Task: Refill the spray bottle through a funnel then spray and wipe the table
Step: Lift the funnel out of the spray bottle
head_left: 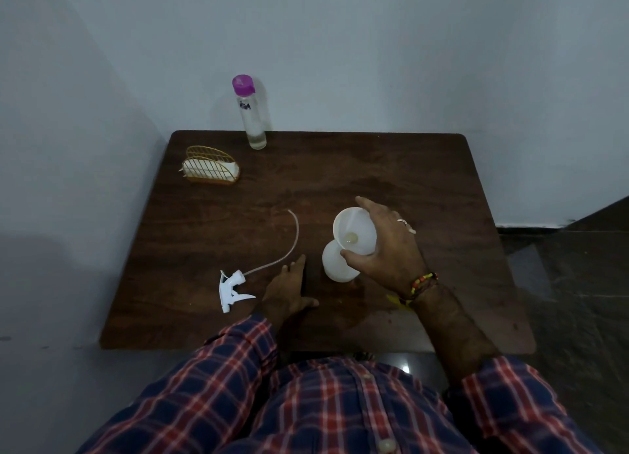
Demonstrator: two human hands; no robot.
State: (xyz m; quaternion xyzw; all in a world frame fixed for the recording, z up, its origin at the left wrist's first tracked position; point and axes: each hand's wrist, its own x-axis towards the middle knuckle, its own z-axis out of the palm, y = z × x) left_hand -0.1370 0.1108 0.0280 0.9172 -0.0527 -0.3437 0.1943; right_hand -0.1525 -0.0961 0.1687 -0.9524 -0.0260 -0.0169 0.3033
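Observation:
A white spray bottle (335,263) stands uncapped near the middle of the dark wooden table (425,181). A white funnel (354,230) sits in its neck, tilted a little to the left. My right hand (388,246) grips the funnel's rim from the right, thumb at the near edge and fingers over the far edge. My left hand (289,292) rests flat on the table just left of the bottle, fingers straight. The white trigger sprayer head (233,288) with its long curved tube (289,242) lies on the table further left.
A clear water bottle (252,113) with a purple cap stands at the table's far edge against the wall. A gold wire holder (211,165) with white napkins sits at the far left. A dark floor lies to the right of the table.

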